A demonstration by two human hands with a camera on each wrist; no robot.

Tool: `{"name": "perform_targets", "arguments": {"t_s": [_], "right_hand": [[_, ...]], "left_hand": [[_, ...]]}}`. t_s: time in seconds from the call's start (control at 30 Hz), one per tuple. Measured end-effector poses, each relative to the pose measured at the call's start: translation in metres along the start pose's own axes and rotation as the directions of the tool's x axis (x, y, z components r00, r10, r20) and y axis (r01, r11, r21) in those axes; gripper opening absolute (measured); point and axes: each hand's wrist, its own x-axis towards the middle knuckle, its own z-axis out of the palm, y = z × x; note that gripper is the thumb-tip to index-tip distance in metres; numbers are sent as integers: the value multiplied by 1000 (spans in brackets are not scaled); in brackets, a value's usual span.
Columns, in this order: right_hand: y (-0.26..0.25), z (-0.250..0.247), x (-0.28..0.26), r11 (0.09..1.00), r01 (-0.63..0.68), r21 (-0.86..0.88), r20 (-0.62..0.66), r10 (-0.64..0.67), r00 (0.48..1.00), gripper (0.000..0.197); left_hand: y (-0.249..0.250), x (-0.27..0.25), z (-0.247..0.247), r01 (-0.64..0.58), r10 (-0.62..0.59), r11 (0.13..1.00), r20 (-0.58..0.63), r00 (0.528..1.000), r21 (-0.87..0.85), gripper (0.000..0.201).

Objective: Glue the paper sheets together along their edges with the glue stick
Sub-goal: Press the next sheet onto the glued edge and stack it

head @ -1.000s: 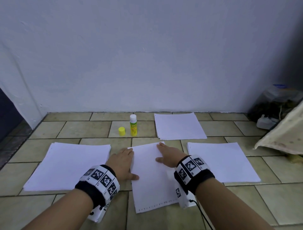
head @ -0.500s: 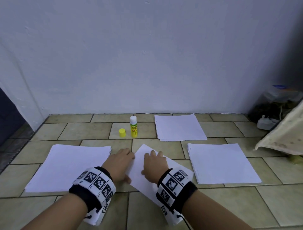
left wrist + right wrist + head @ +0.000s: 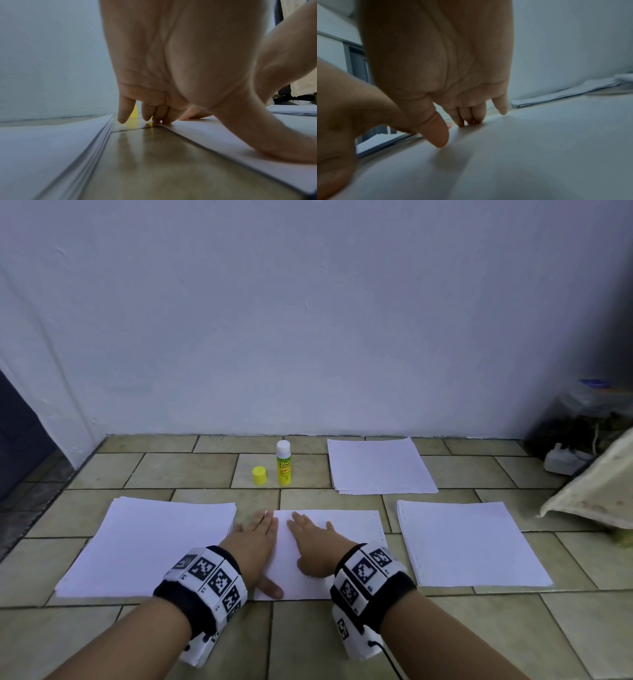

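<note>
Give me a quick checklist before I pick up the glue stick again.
1. Glue stick upright, within view: ok.
2. Yellow cap off, beside it: ok.
3. Middle sheet flat on the floor: ok.
4. Left hand flat on the sheet's left edge: ok.
5. Right hand free, fingers straight: ok.
6. Glue already on the sheet's edge: cannot tell.

A plain pale wall [image 3: 308, 320] fills the upper frame, meeting a floor [image 3: 185, 470] of beige rectangular tiles with dark grout. A dark opening [image 3: 17, 440] lies at left; clutter and cloth [image 3: 589, 491] at right. Lighting is dim.
</note>
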Motion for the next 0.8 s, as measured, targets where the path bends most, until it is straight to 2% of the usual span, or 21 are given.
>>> {"name": "perform_targets", "arguments": {"t_s": [0.13, 0.27, 0.4, 0.47, 0.53, 0.67, 0.8], "right_hand": [[36, -2, -16, 988, -119, 103, 27, 117, 993, 67], [69, 0, -31, 953, -269, 142, 38, 266, 963, 68], [73, 4, -34, 942, -313, 120, 17, 313, 950, 89], [68, 4, -34, 946, -312, 85, -20, 314, 949, 105], [64, 5, -34, 950, -309, 43, -67, 311, 948, 113], [56, 2, -36, 917, -394, -66, -149, 382, 912, 100], [47, -2, -34, 912, -400, -95, -126, 388, 913, 90]], "left_hand": [[-3, 1, 1, -12, 12, 1000, 13, 1000, 5, 129], [-4, 0, 2, -19, 19, 1000, 33, 999, -6, 128], [-3, 2, 3, -12, 12, 1000, 46, 999, 8, 127], [-2, 1, 3, -2, 1, 999, 42, 999, 32, 128], [-3, 0, 2, 6, -9, 996, 37, 999, 88, 131], [-9, -1, -3, 10, -13, 987, 19, 1000, 163, 136], [-8, -8, -9, 5, 3, 987, -51, 999, 159, 119]]}}
